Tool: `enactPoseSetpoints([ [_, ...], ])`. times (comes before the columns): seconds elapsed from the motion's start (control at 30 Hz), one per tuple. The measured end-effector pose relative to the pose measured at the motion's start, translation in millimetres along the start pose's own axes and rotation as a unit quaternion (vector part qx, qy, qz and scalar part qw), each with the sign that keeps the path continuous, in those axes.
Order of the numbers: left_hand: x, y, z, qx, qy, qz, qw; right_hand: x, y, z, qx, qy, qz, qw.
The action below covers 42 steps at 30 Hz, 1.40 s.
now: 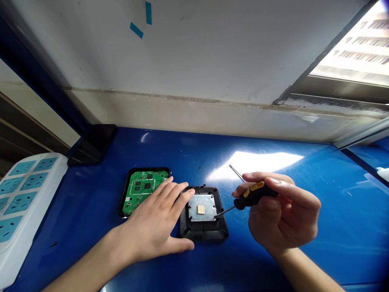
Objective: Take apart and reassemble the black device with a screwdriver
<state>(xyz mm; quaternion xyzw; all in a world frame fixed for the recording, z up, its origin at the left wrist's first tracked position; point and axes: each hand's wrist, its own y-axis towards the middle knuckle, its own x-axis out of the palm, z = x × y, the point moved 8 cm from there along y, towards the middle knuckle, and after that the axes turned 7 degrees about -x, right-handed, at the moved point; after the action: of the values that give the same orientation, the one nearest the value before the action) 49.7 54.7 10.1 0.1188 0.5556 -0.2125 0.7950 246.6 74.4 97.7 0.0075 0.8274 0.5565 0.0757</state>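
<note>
Right hand (282, 219) is closed round the screwdriver (253, 194), tip down on the metal plate (194, 205) at its four-o'clock corner. Left hand (152, 227) lies flat, gripping nothing, pinning the black housing (203, 236) from nine o'clock. Casing looks already split: the green circuit board (141, 186) lies in its own shell at ten o'clock. The plate sits in place; screws out or in, I can't tell. Power strip (24, 190) is far out at nine.

Two hands, a left hand (154, 227) and a right hand (282, 215); one screwdriver (253, 194); one green circuit board (141, 188); one black casing (203, 232); one power strip (21, 194); two blue tape strips (148, 12).
</note>
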Motion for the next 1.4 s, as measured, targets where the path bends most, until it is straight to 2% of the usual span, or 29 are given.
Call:
enactPoseSetpoints([
  [0.47,1.4,0,0,-0.001,0.014,-0.010,1.000,5,3,0,0.020,0.049,-0.034,0.998],
  [0.93,3.5,3,1,-0.013,0.029,-0.042,0.999,12,2,4,0.098,0.103,-0.042,0.989],
  [1.23,4.5,1,-1,-0.012,0.026,-0.036,0.999,9,-3,-1,0.062,0.116,-0.048,0.990],
  [1.4,5.1,1,-2,-0.009,0.020,-0.028,0.999,4,-3,-4,0.034,0.086,-0.037,0.995],
])
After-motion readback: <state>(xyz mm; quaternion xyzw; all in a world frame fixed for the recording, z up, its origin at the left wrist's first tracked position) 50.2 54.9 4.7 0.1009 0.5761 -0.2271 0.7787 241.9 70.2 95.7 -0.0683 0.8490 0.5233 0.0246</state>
